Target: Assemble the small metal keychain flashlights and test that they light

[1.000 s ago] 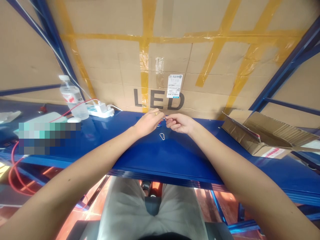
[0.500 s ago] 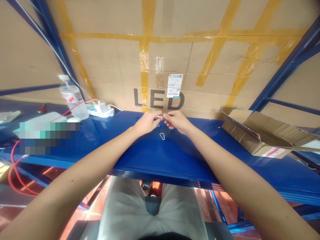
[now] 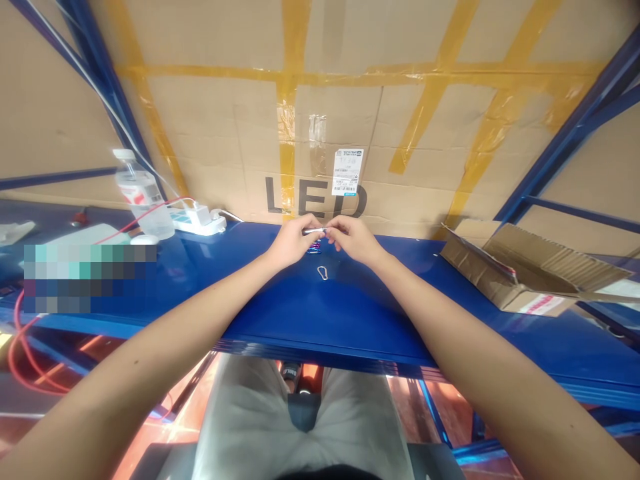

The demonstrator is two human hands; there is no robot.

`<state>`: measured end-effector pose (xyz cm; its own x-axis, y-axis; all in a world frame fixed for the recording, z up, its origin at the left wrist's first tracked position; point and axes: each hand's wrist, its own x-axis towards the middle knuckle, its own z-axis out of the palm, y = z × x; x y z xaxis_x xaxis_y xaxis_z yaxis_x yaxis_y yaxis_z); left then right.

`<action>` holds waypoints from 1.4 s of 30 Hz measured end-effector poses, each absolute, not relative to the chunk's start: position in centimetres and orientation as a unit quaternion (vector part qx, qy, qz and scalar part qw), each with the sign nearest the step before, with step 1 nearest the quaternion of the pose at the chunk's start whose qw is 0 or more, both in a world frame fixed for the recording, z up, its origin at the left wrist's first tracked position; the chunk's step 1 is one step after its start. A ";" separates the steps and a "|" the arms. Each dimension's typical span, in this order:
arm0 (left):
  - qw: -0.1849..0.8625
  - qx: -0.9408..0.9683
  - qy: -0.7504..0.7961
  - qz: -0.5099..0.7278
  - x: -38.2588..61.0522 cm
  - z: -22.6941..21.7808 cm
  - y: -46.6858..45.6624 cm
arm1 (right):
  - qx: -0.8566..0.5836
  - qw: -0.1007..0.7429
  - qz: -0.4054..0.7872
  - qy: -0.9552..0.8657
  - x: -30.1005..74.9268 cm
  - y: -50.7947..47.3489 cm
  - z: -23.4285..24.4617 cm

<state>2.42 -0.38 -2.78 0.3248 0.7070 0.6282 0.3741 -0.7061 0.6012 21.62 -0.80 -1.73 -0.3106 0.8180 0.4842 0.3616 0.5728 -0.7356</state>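
Note:
My left hand [image 3: 291, 240] and my right hand [image 3: 354, 238] meet over the back of the blue metal shelf [image 3: 320, 313]. Both pinch a small silver metal clip [image 3: 314, 231] held between their fingertips. Just under the hands lie small red and blue pieces [image 3: 314, 248] that I cannot make out. A loose silver carabiner [image 3: 323, 272] lies flat on the shelf a little nearer to me, untouched.
A large taped cardboard box marked LED [image 3: 320, 133] stands behind the hands. An open cardboard box [image 3: 530, 273] lies at the right. At the left are a water bottle [image 3: 141, 193], a white power strip [image 3: 197, 219] and red cables [image 3: 25, 333].
My right hand has moved left to meet my left hand, and both have lifted slightly; the silver clip is now pinched between them. The carabiner on the shelf has not moved.

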 end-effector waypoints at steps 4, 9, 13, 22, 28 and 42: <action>0.188 0.796 0.337 0.466 2.5 -2.9 -0.3 | -0.390 0.440 0.264 -0.764 21.6 -1.0 -1.6; 0.059 0.843 0.329 0.421 2.3 -2.7 -0.8 | -0.382 0.433 0.385 -0.720 21.3 -1.2 -1.5; 0.009 0.852 0.303 0.427 2.5 -2.6 -1.1 | -0.353 0.460 0.515 -0.631 21.3 -1.2 -1.3; 0.261 0.769 0.311 0.494 3.0 -2.2 -0.8 | -0.356 0.438 0.591 -0.577 21.9 -0.6 -1.0; 0.403 0.650 0.361 0.533 3.2 -1.8 -0.4 | -0.357 0.481 0.478 -0.642 21.7 -0.5 -1.6; 0.661 0.526 0.310 0.436 2.6 -0.6 -1.0 | -0.392 0.479 0.305 -0.724 21.3 -1.0 -1.4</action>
